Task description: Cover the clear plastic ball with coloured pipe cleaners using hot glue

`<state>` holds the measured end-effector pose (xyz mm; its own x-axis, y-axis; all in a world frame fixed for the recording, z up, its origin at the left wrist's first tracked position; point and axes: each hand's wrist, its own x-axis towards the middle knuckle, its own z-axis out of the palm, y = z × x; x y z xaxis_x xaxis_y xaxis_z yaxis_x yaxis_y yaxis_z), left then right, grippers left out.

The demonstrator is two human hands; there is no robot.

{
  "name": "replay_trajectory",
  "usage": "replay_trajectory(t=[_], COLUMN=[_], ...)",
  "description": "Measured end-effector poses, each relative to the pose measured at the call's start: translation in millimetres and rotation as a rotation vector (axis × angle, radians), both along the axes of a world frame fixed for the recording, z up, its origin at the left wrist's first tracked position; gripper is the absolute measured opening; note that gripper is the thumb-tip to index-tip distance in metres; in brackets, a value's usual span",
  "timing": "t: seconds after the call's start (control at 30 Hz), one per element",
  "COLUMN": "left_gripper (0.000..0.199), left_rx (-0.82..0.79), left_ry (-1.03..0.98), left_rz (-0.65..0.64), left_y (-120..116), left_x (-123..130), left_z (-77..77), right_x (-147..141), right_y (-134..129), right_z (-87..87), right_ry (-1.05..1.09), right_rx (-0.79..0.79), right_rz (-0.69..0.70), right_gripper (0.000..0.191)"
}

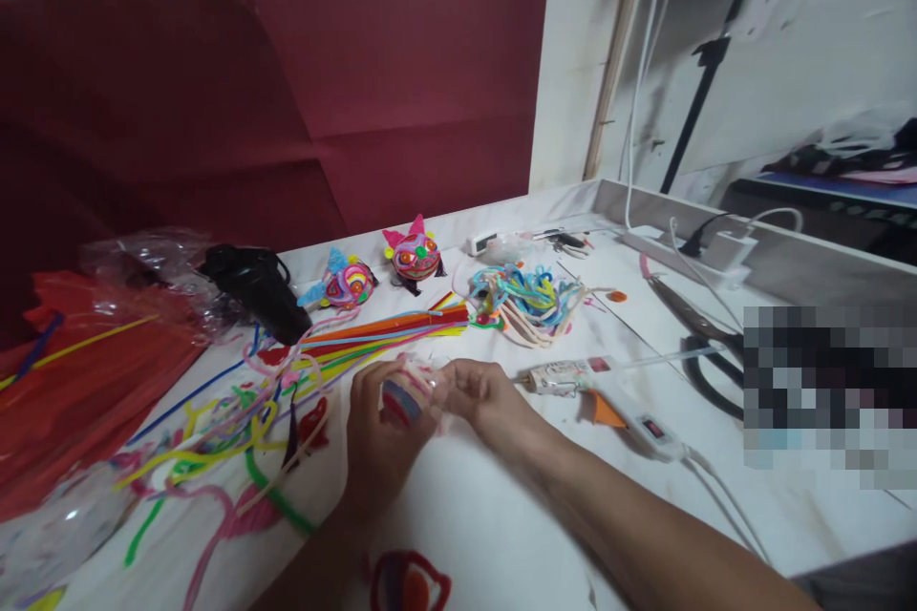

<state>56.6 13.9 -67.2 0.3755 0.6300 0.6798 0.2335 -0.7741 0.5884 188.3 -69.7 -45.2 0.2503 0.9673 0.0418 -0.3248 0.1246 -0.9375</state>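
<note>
A round ball with coloured stripes point(402, 401) is held above the white table by my left hand point(376, 430), whose fingers and thumb curve round its left side and underside. My right hand point(477, 391) pinches at the ball's upper right edge, where something pale and pink shows; its fingertips are partly blurred. Near the bottom edge lies a flat red-rimmed piece point(408, 582) with purple and orange inside. Just right of my right hand, a white hot glue gun point(573, 377) rests on the table.
Loose pipe cleaners point(387, 329) and curled pieces cover the left. Behind stand two decorated heads, one pink-eared point(416, 253), one blue-eared point(350, 286), beside a cord bundle point(526, 296). Scissors point(706, 372) and a power strip point(680, 253) are at right, a black object point(254, 286) at back left.
</note>
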Motion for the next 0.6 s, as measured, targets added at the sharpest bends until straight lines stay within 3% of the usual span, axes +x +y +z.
replay_trajectory(t=[0.43,0.6], left_gripper=[0.042,0.048], left_rx=[0.058,-0.027], left_ry=[0.009,-0.047], left_rz=[0.014,0.026], left_y=[0.1,2.9], left_x=[0.6,0.2], left_z=[0.1,-0.2], right_x=[-1.4,-3.2], right_y=[1.3,6.2], right_z=[-0.7,-2.2], right_ry=[0.026,0.064], right_rx=[0.018,0.022], right_rz=[-0.003,-0.019], right_gripper=[0.041,0.043])
